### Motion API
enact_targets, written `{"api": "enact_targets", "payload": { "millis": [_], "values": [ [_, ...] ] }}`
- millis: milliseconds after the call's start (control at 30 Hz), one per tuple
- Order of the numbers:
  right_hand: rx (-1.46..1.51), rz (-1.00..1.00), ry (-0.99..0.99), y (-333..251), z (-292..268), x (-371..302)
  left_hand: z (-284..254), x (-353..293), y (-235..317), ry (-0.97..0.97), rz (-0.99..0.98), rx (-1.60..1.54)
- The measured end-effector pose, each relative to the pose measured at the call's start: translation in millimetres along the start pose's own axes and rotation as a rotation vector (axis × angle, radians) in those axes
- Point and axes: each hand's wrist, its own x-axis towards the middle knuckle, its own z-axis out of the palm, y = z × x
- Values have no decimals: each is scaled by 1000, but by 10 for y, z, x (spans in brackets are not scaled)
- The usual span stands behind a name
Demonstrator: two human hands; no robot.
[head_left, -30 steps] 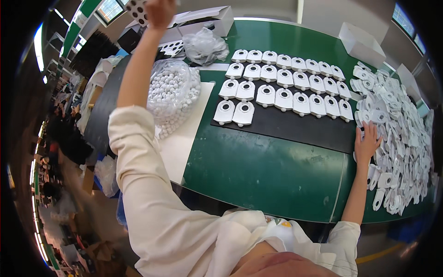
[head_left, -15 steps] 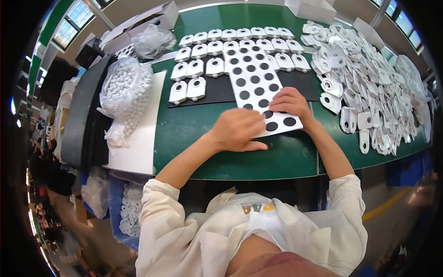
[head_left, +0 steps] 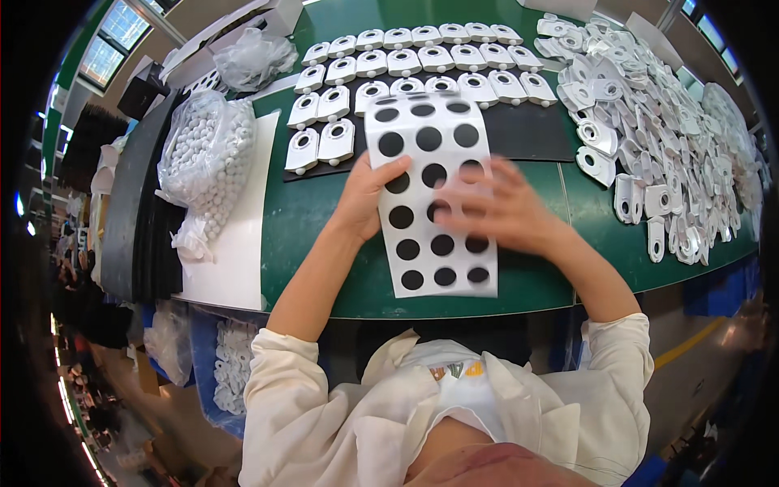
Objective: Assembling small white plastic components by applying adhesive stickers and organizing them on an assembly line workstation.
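Note:
A white sheet of round black stickers (head_left: pixel 416 196) is raised off the table in front of me, its far end curling over. My left hand (head_left: pixel 363 199) grips the sheet's left edge, thumb laid over the front. Across the sheet's right side is my right hand (head_left: pixel 511 209), its fingers smeared by motion; whether they pinch a sticker I cannot make out. Behind the sheet, rows of white plastic housings (head_left: pixel 372 63), each with a round opening and a small ball at its near edge, lie on a black mat (head_left: pixel 531 134). The sheet hides part of the nearer rows.
At right a big heap of loose white plastic parts (head_left: pixel 625 122) covers the green table (head_left: pixel 324 276). A clear bag of white balls (head_left: pixel 207 150) rests on a white board (head_left: pixel 235 260) at left, beside stacked black sheets (head_left: pixel 134 203). Below the edge hangs a blue bin (head_left: pixel 207 381).
The sticker sheet has come off the housings toward me and been lifted. My left hand has moved to its left edge, while the right has shifted along its right side.

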Motion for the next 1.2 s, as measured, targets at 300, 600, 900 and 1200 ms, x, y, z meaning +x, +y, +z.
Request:
{"api": "enact_targets", "payload": {
  "millis": [300, 600, 900, 1200],
  "values": [
    [1802, 929, 429, 310, -137, -119, 181, -197, 100, -343, 98, 429],
    [943, 974, 1552, 753, -592, -377, 31, -68, 68, 85, 524, 572],
    [1138, 263, 20, 221, -300, -17, 114, -9, -11, -417, -114, -525],
    [1243, 855, 101, 32, -79, -125, -8, 43, -139, -135, -211, -172]
  ]
}}
